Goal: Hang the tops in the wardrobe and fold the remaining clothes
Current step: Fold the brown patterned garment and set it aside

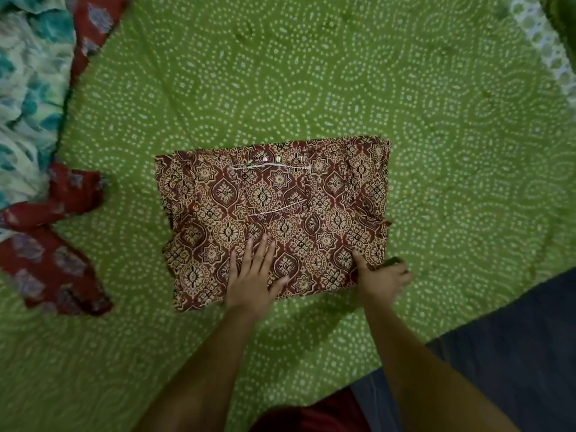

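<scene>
Maroon cloth printed with cream medallions, the folded garment (274,213), lies as a rough rectangle in the middle of a green dotted bedspread (311,73). The left hand (254,275) rests flat on the garment's near edge, fingers straight and slightly spread, pressing the fabric down. The right hand (381,277) is at the garment's near right corner, thumb on top of the cloth and fingers curled beneath the edge, pinching it; the fingers are blurred. To the left, well apart from the folded piece, a red garment with pale blue motifs (53,269) lies crumpled, and a teal and white floral cloth (28,88) is heaped at the far left edge. A dark blue surface (514,353) shows at the lower right.
</scene>
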{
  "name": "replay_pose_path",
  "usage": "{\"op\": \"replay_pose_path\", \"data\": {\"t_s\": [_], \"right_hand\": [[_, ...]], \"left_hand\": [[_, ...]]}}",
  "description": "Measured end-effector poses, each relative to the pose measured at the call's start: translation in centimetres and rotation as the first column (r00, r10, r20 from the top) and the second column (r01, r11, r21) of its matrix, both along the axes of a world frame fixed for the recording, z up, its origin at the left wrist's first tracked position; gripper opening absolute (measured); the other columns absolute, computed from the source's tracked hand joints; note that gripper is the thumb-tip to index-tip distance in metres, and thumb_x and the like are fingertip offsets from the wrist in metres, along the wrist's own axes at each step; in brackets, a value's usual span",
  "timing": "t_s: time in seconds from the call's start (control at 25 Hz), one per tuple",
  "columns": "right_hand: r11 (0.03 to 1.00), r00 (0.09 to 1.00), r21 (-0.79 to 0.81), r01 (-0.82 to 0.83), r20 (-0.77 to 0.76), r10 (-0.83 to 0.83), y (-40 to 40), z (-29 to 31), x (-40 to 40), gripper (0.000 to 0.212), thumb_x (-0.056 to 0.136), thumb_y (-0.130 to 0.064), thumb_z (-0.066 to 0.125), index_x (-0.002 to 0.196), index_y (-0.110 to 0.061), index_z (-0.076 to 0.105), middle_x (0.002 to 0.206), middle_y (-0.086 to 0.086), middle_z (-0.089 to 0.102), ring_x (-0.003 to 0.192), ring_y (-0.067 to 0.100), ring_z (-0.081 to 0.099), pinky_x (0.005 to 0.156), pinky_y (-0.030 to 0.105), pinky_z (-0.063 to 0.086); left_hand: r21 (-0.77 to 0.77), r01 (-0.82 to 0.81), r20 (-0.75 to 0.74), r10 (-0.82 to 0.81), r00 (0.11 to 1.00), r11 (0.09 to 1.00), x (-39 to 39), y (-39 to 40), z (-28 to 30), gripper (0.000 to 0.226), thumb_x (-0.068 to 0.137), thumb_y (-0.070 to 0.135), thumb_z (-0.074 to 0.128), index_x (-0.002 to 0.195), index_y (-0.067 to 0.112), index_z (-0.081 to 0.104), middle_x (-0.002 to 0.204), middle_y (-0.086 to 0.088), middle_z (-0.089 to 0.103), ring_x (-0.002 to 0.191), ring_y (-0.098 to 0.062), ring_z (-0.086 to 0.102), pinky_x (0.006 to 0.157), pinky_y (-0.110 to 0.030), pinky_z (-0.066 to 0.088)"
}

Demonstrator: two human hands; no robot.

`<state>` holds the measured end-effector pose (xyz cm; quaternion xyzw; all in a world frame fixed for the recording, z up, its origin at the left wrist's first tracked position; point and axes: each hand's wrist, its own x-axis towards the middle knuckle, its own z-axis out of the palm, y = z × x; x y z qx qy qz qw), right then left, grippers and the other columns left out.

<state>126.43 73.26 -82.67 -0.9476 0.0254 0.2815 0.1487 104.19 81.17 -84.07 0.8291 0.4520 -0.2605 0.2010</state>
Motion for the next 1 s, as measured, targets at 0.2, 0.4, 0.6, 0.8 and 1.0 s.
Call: {"op": "replay_pose_path", "data": {"t_s": [0.2,0.4,0.6,0.8,1.0], "right_hand": [[0.943,0.982,0.304,0.133,-0.167,-0.085,2.8,1.7,0.4,0.05,0.075,-0.021,0.078,0.117,-0.007,0.055,0.103,0.008,0.063,0.097,0.024,0.063,0.075,0.017,0.052],[0.842,0.958,0.474,-0.259,0.013,0.287,9.8,8.2,-8.1,0.048,0.083,-0.009,0.063,0.129,-0.022,0.055,0.086,-0.005,0.064,0.061,0.01,0.055,0.05,0.015,0.047],[0.401,0.45,0.419,-0.815,0.021,0.893,12.0,9.0,-18.9,0.041,0.091,-0.021,0.055,0.131,-0.027,0.047,0.103,0.0,0.063,0.082,0.017,0.062,0.068,0.029,0.054],[0.278,0.215,0.384,-0.88,-0.199,0.956,9.4,5.6,-21.6,0.051,0.09,-0.035,0.055,0.136,-0.021,0.036,0.121,0.005,0.057,0.104,0.024,0.06,0.087,0.039,0.052],[0.424,0.485,0.366,-0.828,0.092,0.869,7.7,3.7,-17.0,0.025,0.095,-0.022,0.051,0.119,-0.017,0.054,0.115,0.002,0.059,0.098,0.011,0.053,0.085,0.023,0.044]], "left_hand": [[-0.143,-0.014,0.073,0.025,0.997,0.99,0.3,1.8,1.4,0.078,0.088,0.07,0.006,0.151,0.028,-0.014,0.155,0.008,-0.028,0.144,-0.022,-0.023,0.116,-0.051,-0.008],[-0.669,-0.584,0.358,0.887,0.29,0.461,-0.5,6.8,6.2,0.052,0.1,0.051,0.022,0.126,0.018,0.054,0.137,-0.008,0.048,0.112,-0.017,0.051,0.091,-0.032,0.046],[-0.898,-0.416,-0.065,0.978,-0.197,-0.143,-6.3,9.8,8.3,0.086,0.086,0.076,0.018,0.132,0.009,0.049,0.13,-0.013,0.057,0.123,-0.031,0.052,0.093,-0.039,0.044],[-0.751,-0.655,-0.055,0.996,-0.066,-0.085,-8.9,8.7,6.0,0.084,0.084,0.05,0.062,0.148,0.011,0.026,0.145,-0.008,0.041,0.135,-0.029,0.037,0.107,-0.042,0.032],[-0.599,-0.764,0.144,0.971,0.192,0.24,-10.3,8.0,3.2,0.078,0.072,0.025,0.081,0.137,0.006,0.043,0.135,-0.007,0.052,0.12,-0.024,0.052,0.1,-0.041,0.045]]}}
